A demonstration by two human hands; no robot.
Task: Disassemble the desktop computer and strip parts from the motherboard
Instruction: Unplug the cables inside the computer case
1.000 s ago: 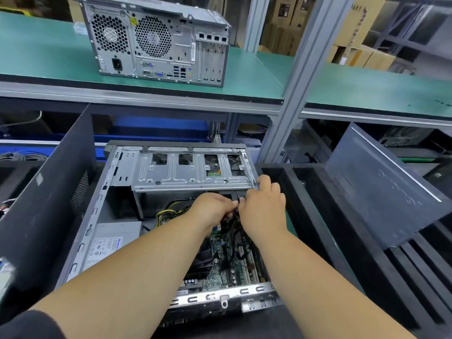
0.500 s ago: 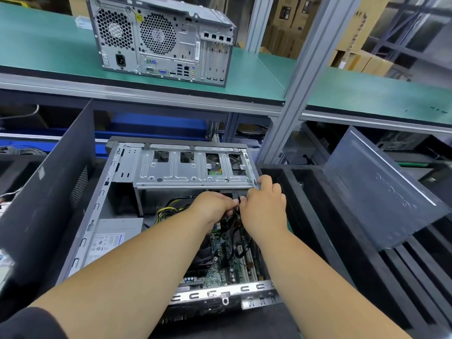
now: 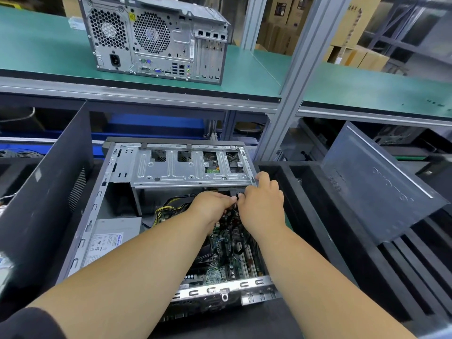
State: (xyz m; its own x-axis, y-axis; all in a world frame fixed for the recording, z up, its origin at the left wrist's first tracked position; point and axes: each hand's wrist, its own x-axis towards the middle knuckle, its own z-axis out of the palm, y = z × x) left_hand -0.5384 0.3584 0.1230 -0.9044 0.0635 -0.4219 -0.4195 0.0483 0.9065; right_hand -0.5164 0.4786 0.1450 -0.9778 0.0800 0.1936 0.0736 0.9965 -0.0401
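With the side panel off and the case (image 3: 156,216) lying open before me, both my hands (image 3: 215,204) (image 3: 261,204) pinch a cable connector under the drive cage (image 3: 186,167); motherboard (image 3: 230,255) and power supply (image 3: 110,238) remain installed.

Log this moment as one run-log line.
stage: cable unplugging | left hand: pinching black cable | right hand: gripping same cable under drive cage | motherboard: in open case | cable: not yet free
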